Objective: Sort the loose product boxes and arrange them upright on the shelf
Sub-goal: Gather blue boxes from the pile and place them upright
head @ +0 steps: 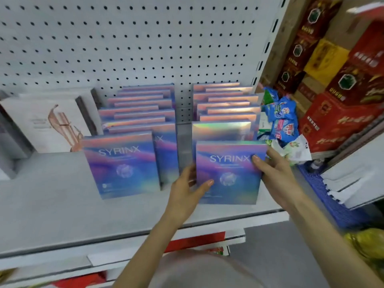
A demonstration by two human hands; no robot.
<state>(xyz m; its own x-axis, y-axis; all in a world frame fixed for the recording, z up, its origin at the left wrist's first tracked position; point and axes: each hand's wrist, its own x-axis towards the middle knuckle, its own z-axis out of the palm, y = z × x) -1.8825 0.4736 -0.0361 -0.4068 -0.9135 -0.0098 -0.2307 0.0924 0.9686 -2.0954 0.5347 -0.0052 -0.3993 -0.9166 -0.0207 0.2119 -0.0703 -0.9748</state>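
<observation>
Head view: both forearms reach up from 6 o'clock toward the middle of the shelf (pixel 52 204). The left hand (pixel 187 188) comes in from 7 o'clock and grips the left edge of a box (pixel 228 173). Its thumb lies across the lower left of the front face, and its fingers curl behind the edge, mostly hidden. The right hand (pixel 276 175) comes in from 5 o'clock and grips the right edge of the same box. Its thumb presses on the front face near the upper right corner, just past the printed name, and its fingers wrap behind, out of sight. Both hands are clamped on the box, one at each side.

The box is flat and square, with a shiny holographic finish in blue, purple and pink. It reads "SYRINX" in pale letters above a round emblem. It stands about upright on the shelf, facing the camera, at the front of the right row (pixel 226 102). That row runs back toward 12 o'clock to the pegboard (pixel 124 38), and its boxes show only their top edges. At 9 o'clock from the held box, apart from it, stands the left row (pixel 141 109) of the same boxes. Its front box faces forward and tilts slightly.

At 9 o'clock on the shelf sits a white carton (pixel 47 123). At 3 o'clock from the right row lie blue and white packets (pixel 284 117), with red cartons (pixel 353 90) stacked at 2 o'clock.
</observation>
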